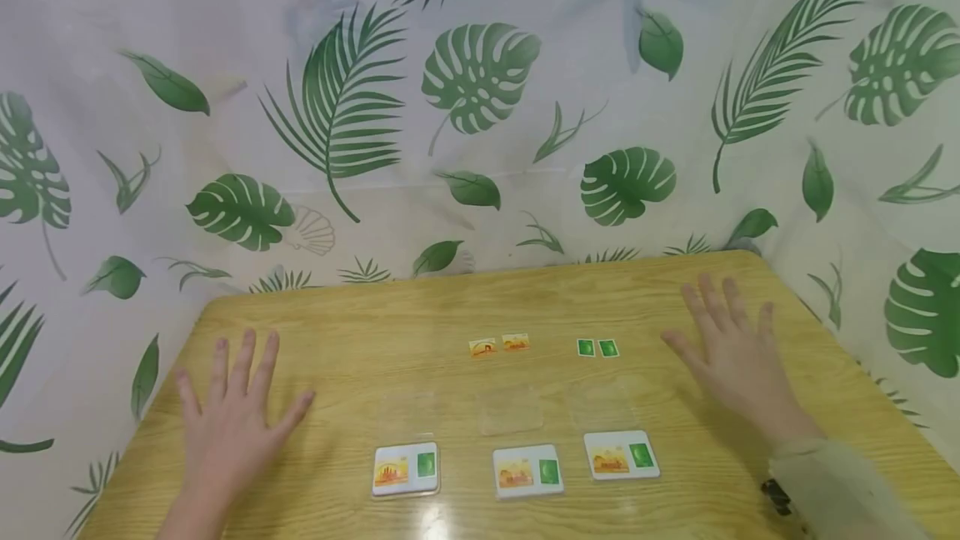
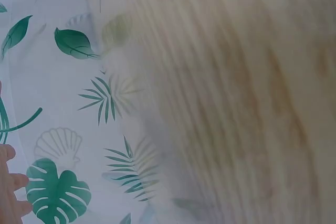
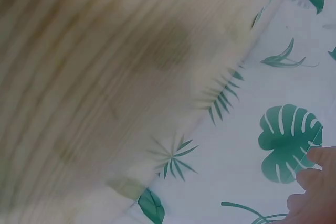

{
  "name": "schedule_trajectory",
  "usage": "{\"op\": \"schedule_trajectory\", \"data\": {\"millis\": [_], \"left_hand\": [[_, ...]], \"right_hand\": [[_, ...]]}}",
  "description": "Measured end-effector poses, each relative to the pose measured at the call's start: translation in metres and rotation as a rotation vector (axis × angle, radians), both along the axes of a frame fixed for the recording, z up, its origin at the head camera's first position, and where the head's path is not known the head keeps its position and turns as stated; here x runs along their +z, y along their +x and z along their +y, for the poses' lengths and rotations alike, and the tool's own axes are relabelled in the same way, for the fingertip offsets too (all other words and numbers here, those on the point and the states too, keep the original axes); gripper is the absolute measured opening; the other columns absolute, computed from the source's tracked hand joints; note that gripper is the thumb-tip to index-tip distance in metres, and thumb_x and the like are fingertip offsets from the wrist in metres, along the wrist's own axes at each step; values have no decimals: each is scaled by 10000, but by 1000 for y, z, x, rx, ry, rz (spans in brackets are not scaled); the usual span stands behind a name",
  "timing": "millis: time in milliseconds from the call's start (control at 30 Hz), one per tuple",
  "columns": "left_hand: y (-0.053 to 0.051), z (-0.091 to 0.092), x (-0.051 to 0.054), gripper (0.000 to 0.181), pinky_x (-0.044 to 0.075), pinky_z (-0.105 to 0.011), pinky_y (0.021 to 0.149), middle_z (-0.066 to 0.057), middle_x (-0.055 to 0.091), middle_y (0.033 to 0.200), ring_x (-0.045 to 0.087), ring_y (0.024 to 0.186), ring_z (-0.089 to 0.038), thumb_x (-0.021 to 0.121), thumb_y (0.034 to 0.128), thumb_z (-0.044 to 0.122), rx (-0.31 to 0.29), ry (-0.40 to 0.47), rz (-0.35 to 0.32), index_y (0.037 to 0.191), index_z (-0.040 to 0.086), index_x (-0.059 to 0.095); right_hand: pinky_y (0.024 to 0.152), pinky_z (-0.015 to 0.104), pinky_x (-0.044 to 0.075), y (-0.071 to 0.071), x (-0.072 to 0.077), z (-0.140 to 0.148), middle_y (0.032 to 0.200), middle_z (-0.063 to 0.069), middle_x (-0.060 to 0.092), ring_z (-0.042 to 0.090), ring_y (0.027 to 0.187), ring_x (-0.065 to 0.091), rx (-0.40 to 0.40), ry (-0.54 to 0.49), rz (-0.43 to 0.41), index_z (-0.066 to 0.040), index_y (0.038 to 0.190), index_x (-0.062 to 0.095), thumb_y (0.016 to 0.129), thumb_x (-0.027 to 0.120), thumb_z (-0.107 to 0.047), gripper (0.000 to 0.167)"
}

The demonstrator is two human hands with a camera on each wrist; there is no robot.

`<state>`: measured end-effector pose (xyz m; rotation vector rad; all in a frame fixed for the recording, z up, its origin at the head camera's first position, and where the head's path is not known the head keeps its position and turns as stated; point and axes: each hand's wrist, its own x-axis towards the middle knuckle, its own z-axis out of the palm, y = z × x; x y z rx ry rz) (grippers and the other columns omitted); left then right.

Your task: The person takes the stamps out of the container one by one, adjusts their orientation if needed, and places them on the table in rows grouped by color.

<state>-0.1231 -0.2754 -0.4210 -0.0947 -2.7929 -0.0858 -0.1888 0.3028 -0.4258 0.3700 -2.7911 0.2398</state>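
My left hand [image 1: 232, 423] is spread with straight fingers over the left side of the wooden table [image 1: 337, 332], holding nothing. On the right side my right hand [image 1: 738, 365] is likewise spread and holds nothing. Between them lie three white cards with an orange and a green picture each: a left card [image 1: 406, 468], a middle card [image 1: 528, 471] and a right card [image 1: 621, 455]. Behind them are two small orange stamp-like pieces [image 1: 516, 342] and two small green ones [image 1: 608, 348]. In the wrist views only fingertips [image 2: 16, 182] [image 3: 310, 177] show at the edges.
Three clear, see-through sleeves or covers [image 1: 512, 412] lie in a row between the cards and the small pieces; their outlines are faint. A white curtain [image 1: 555, 123] with green leaf prints hangs behind and beside the table.
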Motion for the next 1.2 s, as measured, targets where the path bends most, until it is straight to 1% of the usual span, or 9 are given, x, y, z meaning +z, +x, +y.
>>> {"op": "schedule_trajectory", "data": {"millis": [133, 267, 500, 633, 833, 933, 1033, 1100, 1200], "left_hand": [[4, 4, 0, 897, -200, -572, 1050, -95, 61, 1592, -109, 1434, -279, 498, 878, 634, -21, 14, 12, 1545, 226, 58], [8, 8, -1, 884, -183, -566, 1063, -110, 116, 1584, -60, 1441, -288, 514, 874, 627, -41, 40, 24, 1542, 198, 124], [16, 16, -1, 876, -157, -559, 1079, -151, 185, 1562, -14, 1444, -296, 547, 876, 589, -73, 74, 32, 1540, 195, 134], [19, 19, -3, 856, -142, -557, 1087, -159, 217, 1550, 24, 1442, -311, 524, 886, 598, -94, 95, 36, 1537, 181, 157], [23, 24, -6, 840, -103, -562, 1100, -177, 261, 1526, 101, 1427, -348, 557, 887, 555, -150, 134, 49, 1526, 145, 199], [26, 28, -8, 829, -66, -572, 1106, -183, 281, 1516, 129, 1419, -358, 579, 884, 528, -176, 157, 56, 1519, 131, 223], [30, 32, -9, 831, -41, -573, 1111, -181, 290, 1511, 150, 1413, -366, 604, 876, 502, -192, 172, 53, 1517, 130, 229], [32, 34, -10, 836, -22, -582, 1110, -180, 302, 1506, 174, 1403, -378, 620, 869, 488, -202, 179, 51, 1516, 127, 233], [36, 38, -12, 834, -10, -578, 1114, -169, 316, 1502, 203, 1393, -379, 629, 864, 482, -218, 195, 44, 1513, 127, 243]], "right_hand": [[1044, 619, -150, 2, -1, -9, 1578, 111, -23, 292, 1421, -131, 35, -33, -5, -92, 1532, 77, 997, 394, -481, 734], [1071, 603, -113, 5, 0, -19, 1575, 139, 6, 314, 1425, -100, 63, -64, -18, -85, 1531, 82, 999, 405, -468, 731], [1104, 580, -43, 12, 2, -39, 1573, 158, 64, 320, 1433, -56, 124, -104, -24, -82, 1530, 123, 993, 446, -441, 721], [1123, 539, -32, 17, 2, -53, 1575, 145, 89, 311, 1438, -28, 153, -134, -33, -94, 1529, 149, 987, 470, -428, 713], [1136, 495, -38, 23, 2, -73, 1579, 122, 83, 296, 1440, -32, 200, -186, -80, -88, 1525, 167, 986, 477, -428, 709], [1134, 521, -7, 27, 3, -83, 1581, 109, 89, 306, 1440, -20, 227, -211, -108, -90, 1524, 177, 988, 477, -419, 697], [1123, 564, 55, 30, 4, -92, 1578, 112, 118, 324, 1439, 17, 250, -243, -139, -85, 1518, 208, 988, 484, -411, 682], [1099, 608, 101, 32, 4, -98, 1577, 111, 129, 329, 1438, 36, 262, -269, -169, -81, 1515, 220, 989, 484, -408, 674], [1067, 653, 139, 37, 3, -107, 1577, 92, 130, 326, 1437, 54, 279, -316, -215, -80, 1512, 229, 992, 482, -400, 661]]}}
